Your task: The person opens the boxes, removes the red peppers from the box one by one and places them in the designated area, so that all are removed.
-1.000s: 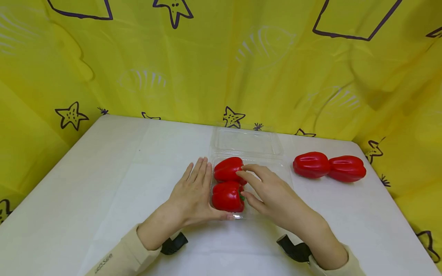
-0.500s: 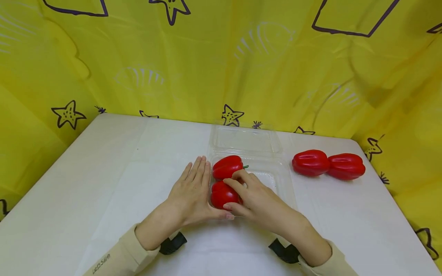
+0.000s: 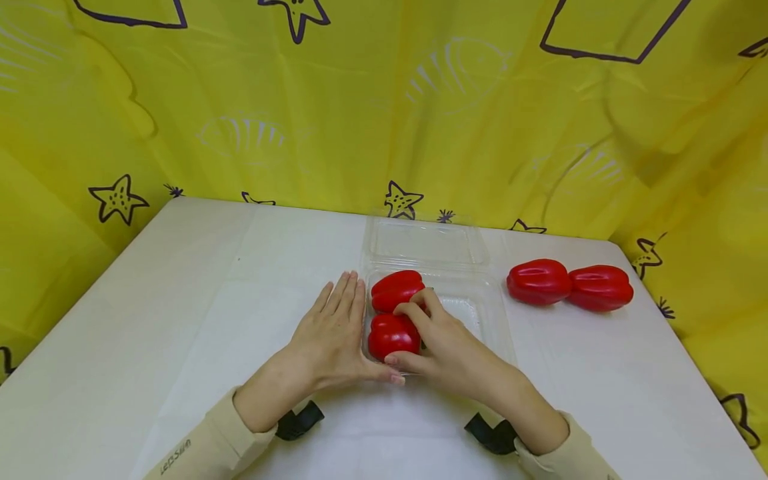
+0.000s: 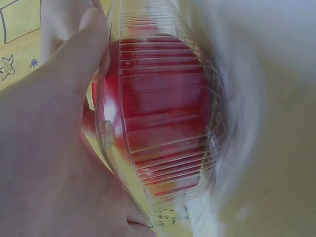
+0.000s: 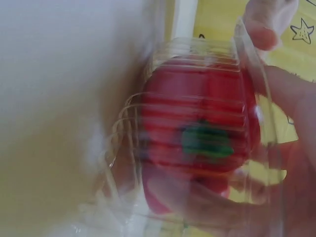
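the right hand [image 3: 447, 347] grips the near pepper [image 3: 393, 335], fingers and thumb curled about it; the left hand [image 3: 333, 340] lies with fingers straight along the left side of the clear box [image 3: 497, 313], thumb at its near edge. the near pepper sits in the box's left part beside the far pepper [image 3: 395, 289]. behind, the lid [image 3: 426, 241] lies open. rightward, two other peppers [image 3: 539, 282] lie end to end on the table [image 3: 198, 287].
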Tool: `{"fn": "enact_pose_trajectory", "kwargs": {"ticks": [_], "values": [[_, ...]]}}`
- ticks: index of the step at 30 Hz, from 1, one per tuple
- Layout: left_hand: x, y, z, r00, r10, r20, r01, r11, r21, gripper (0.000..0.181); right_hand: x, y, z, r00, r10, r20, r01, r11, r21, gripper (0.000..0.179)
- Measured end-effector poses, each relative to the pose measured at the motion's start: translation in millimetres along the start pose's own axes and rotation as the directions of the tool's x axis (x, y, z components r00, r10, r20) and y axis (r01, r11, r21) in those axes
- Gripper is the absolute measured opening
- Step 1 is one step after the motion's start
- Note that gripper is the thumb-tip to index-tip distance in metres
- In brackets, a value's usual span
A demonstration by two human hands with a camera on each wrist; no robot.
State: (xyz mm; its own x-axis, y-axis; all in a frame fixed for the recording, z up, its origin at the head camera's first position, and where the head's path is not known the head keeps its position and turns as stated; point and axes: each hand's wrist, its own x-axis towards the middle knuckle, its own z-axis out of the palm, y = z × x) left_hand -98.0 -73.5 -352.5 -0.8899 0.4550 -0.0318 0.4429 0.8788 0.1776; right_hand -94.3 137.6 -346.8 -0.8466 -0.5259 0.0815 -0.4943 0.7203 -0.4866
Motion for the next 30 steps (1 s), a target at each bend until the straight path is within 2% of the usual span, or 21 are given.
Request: {"fn": "enact_pose_trajectory", "kwargs": {"ticks": [9,14,18,22,26,30], "values": [[0.8,1.5,1.3,1.000,-0.014,-0.001,0.014,1.000,0.012,0.137,0.4,9,-4,0.998,-0.061,-0.006,0.061,0.998,0.001,0.066],[1.2,2.1,1.9,1.000,-0.016,-0.013,0.016,1.000,0.010,0.134,-0.3,13,-6,0.996,-0.083,0.029,0.083,0.997,-0.008,0.064],[1.0,2.5,1.8,1.000,-0.017,-0.008,0.017,1.000,0.005,0.134,-0.5,12,-6,0.996,-0.070,0.059,0.070,0.998,0.005,0.062],[0.7,2.8,1.3,1.000,-0.020,-0.003,0.020,1.000,0.002,0.135,1.2,13,-6,0.998,-0.052,0.042,0.051,0.998,0.019,0.066],[1.0,3.0,1.3,1.000,-0.016,-0.010,0.017,1.000,0.005,0.134,2.0,15,-6,0.998,-0.054,0.027,0.054,0.998,0.021,0.061],[1.8,3.2,1.1,1.000,-0.015,-0.011,0.015,1.000,0.014,0.133,1.7,17,-10,0.998,-0.044,0.046,0.043,0.999,0.033,0.060]]}}
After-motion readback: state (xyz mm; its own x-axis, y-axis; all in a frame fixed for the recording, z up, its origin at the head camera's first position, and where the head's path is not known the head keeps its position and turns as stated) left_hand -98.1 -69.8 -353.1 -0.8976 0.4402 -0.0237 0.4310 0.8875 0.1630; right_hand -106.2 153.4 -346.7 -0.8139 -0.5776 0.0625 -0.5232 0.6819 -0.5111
